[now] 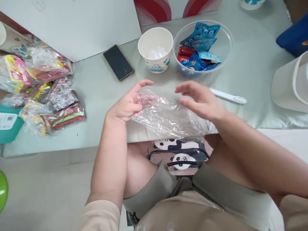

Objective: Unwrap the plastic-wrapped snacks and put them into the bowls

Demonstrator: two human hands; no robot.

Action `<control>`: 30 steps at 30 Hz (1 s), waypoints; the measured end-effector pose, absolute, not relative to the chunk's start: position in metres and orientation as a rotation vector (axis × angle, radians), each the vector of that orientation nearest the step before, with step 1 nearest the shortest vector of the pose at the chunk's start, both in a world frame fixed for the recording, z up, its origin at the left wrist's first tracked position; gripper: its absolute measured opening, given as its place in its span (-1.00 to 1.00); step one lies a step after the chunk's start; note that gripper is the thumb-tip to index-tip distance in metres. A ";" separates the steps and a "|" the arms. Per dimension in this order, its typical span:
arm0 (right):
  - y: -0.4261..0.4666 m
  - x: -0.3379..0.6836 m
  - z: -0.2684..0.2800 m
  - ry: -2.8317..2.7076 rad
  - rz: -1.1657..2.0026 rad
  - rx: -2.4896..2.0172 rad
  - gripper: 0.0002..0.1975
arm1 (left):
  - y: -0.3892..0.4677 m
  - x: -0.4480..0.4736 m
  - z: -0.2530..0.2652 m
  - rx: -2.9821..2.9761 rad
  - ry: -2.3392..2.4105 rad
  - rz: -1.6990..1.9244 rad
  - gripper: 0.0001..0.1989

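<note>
A crinkled clear plastic bag [168, 117] spreads along the near edge of the cloth-covered table. My left hand [126, 102] has the bag's upper left part in its grasp; the index finger sticks out and the other fingers show through the film. My right hand [201, 99] hovers above the bag's right part, with thumb and fingers apart and nothing between them. Just beyond the hands stands a white paper cup [156, 65] with blue print. To its right, a clear round plastic bowl [227, 48] contains several blue and red packets [196, 61].
A dark phone [118, 62] lies left of the cup. Wrapped snacks [64, 115] pile up at the left beside a green container [9, 130]. A white flat-handled utensil [232, 96] lies behind my right wrist. At the right edge is a white bin [284, 85].
</note>
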State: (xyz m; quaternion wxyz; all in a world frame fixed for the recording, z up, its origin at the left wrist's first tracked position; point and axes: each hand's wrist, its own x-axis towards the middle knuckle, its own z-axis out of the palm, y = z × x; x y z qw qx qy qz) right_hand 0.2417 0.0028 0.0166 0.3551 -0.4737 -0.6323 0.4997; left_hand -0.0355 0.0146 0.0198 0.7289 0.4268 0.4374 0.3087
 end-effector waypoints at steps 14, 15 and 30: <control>0.004 0.212 0.013 -1.380 1.603 -1.193 -0.68 | 0.007 -0.004 0.008 0.792 0.885 0.763 -0.52; 0.004 0.213 0.013 -1.374 1.566 -1.199 -0.68 | 0.006 0.002 0.007 0.832 0.910 0.713 -0.57; 0.004 0.232 -0.007 -1.159 1.578 -1.011 -0.88 | 0.010 0.003 0.001 0.891 0.943 0.862 -0.83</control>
